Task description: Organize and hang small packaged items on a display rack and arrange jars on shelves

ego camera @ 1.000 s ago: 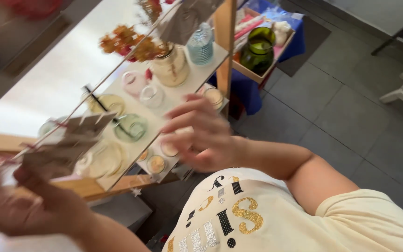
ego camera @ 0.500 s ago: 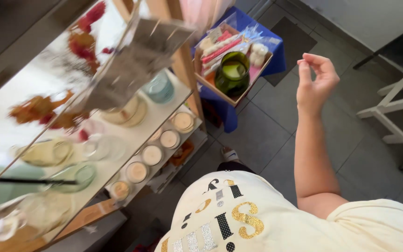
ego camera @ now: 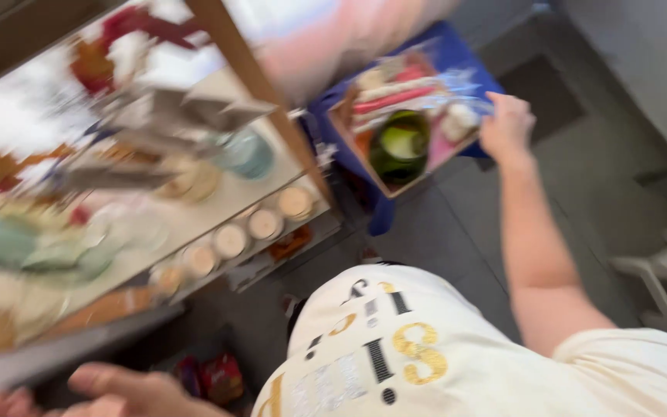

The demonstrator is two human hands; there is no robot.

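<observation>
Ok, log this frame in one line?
right hand: at box edge, grip unclear | left hand: low, empty | green bottle: in box

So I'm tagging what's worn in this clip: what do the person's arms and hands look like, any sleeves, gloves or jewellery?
Both hands are bare, with no gloves. The right arm is uncovered from the short cream sleeve down to the right hand; no watch or bracelet shows. The shirt carries black and gold lettering. Only part of the left hand shows, blurred at the bottom edge, so rings cannot be ruled out.
</observation>
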